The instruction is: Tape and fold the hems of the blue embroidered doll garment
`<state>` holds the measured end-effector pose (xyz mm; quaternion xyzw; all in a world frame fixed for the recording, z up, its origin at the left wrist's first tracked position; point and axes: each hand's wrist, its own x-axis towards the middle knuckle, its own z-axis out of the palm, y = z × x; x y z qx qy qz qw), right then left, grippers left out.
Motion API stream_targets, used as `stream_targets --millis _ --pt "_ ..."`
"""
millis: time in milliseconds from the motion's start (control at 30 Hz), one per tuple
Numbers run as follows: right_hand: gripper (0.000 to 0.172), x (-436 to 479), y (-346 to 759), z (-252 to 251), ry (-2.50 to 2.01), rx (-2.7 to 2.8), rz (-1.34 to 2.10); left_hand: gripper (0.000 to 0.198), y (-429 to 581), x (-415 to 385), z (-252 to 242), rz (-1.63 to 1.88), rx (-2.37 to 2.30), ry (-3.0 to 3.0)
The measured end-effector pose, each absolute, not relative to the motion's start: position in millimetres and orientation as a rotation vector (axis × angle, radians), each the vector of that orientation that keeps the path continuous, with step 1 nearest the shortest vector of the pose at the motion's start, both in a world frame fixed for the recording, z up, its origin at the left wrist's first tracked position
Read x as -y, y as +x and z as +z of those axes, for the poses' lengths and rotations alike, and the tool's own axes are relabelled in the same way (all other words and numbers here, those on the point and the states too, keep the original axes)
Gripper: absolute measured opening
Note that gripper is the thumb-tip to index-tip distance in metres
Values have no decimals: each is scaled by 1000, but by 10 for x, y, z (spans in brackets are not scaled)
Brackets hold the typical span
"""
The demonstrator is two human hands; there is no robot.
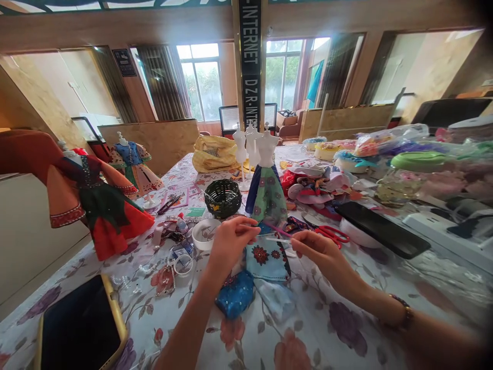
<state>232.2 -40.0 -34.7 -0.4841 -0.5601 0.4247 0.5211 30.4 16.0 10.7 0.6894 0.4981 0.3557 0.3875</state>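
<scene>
My left hand [235, 234] is closed, its thumb and fingertips pinched together; what they hold, if anything, is too small to name. My right hand [321, 253] pinches the end of a thin white strip [278, 240] that points toward the left hand. A thin pink-purple strip [280, 229] slants just above it, near the same fingertips. Beneath both hands lies light-blue fabric with red flower motifs [267, 257]. Shiny blue fabric [235, 295] and a pale sheer piece [276, 298] are below it. Right behind stands a white doll mannequin [265, 149] in a green and blue skirt [269, 192].
A black basket [222, 198] and white bowl [203, 235] stand to the left. Red-handled scissors [333, 235] and a black phone [381, 228] lie right. A yellow-cased tablet or phone [80, 326] is front left. Two dressed mannequins, one in a red-green dress [103, 205], stand far left.
</scene>
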Motion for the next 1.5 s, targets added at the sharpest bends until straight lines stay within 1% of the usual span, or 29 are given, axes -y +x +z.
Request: stream_targets --millis 100,200,267,300,367,467,533,667,800,1033,1200,1300,1333,1433,1500 --pt "27 401 2332 -329 -1150 1316 1005 18 252 -129 120 896 -1329 1789" --pt "23 416 2321 -326 -1088 1346 1082 9 172 -69 95 773 -1384 1864" --pt "20 442 2302 -354 -1041 1406 1114 9 127 -18 68 698 -1406 1904" --pt "23 460 2291 -380 -1023 1453 1105 10 111 8 56 674 -1411 1917" --pt "35 504 2273 -453 -1012 1577 1023 13 94 56 39 630 -1425 1936" --pt "48 574 2268 -571 -1053 1806 807 18 93 114 28 527 -1452 1928" --pt "50 613 2281 -625 -1064 1915 701 20 95 139 21 475 -1467 1917" --pt "49 657 2332 -657 -1092 2011 577 19 91 159 -19 491 -1429 1868" --pt "50 666 2379 -660 -1118 2009 555 19 98 173 -71 522 -1362 1772" --pt "26 690 2407 -672 -1227 1980 639 17 104 187 -41 518 -1350 1922" --pt "13 706 2418 -589 -1264 1920 746 16 103 88 44 405 -1247 1984" --pt "6 708 2428 -520 -1263 1759 819 17 120 9 59 365 -1206 2011" --pt "6 707 2427 -498 -1257 1674 872 19 129 -19 59 366 -1194 2030" --pt "23 700 2396 -442 -1229 1415 1141 22 158 -103 66 346 -1171 2082" --pt "30 700 2344 -415 -1216 1272 1366 21 174 -145 83 312 -1161 2102"
